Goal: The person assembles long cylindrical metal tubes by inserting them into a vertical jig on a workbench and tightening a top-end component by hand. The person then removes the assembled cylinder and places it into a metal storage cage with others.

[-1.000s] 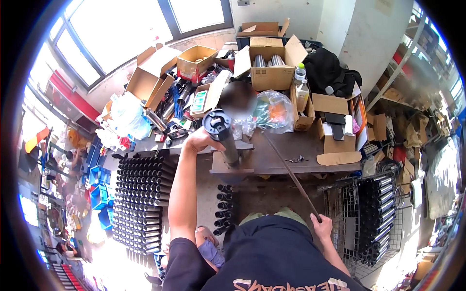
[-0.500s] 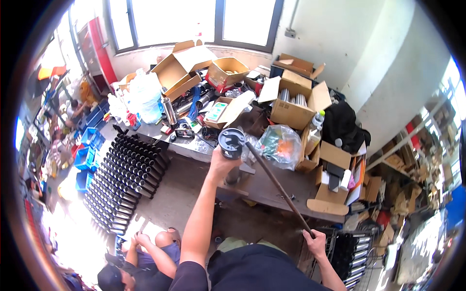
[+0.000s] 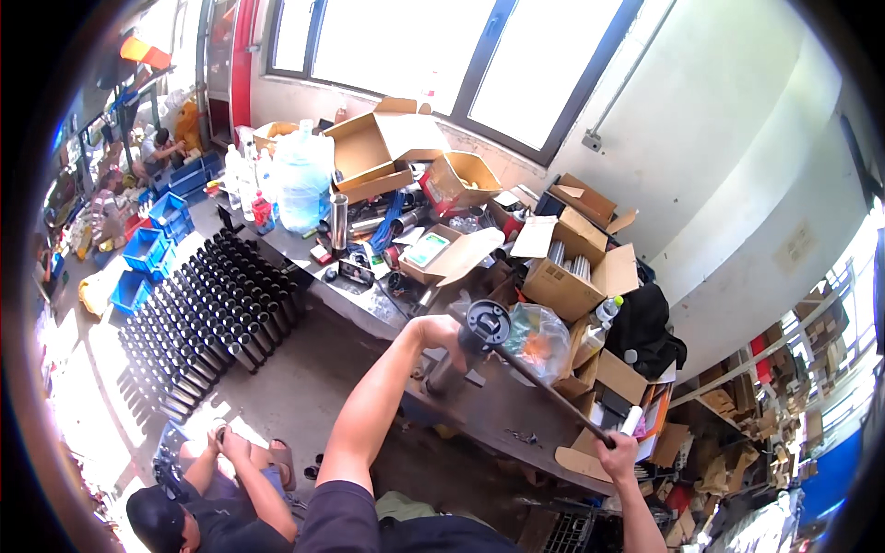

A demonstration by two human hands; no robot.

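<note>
My left hand (image 3: 441, 335) is wrapped round a black cylindrical part (image 3: 488, 322) whose round, recessed end faces up. From beside that end a long dark rod (image 3: 551, 394) slants down to the right. Its far end is in the grip of my right hand (image 3: 619, 455). How the rod joins the black part is hard to make out. Below my left hand a grey metal cylinder (image 3: 446, 376) stands near the front edge of the bench; whether it touches the black part I cannot tell.
The cluttered bench (image 3: 502, 417) carries open cardboard boxes (image 3: 564, 290), a plastic bag (image 3: 539, 343) and a large water jug (image 3: 302, 184). Rows of black tubes (image 3: 207, 313) stand at left. A seated co-worker (image 3: 217, 502) is at lower left; blue bins (image 3: 147, 249) lie beyond.
The view has turned, so the bench slants more. The black part, the rod and both hands appear farther right in the picture. Both hands keep their grips.
</note>
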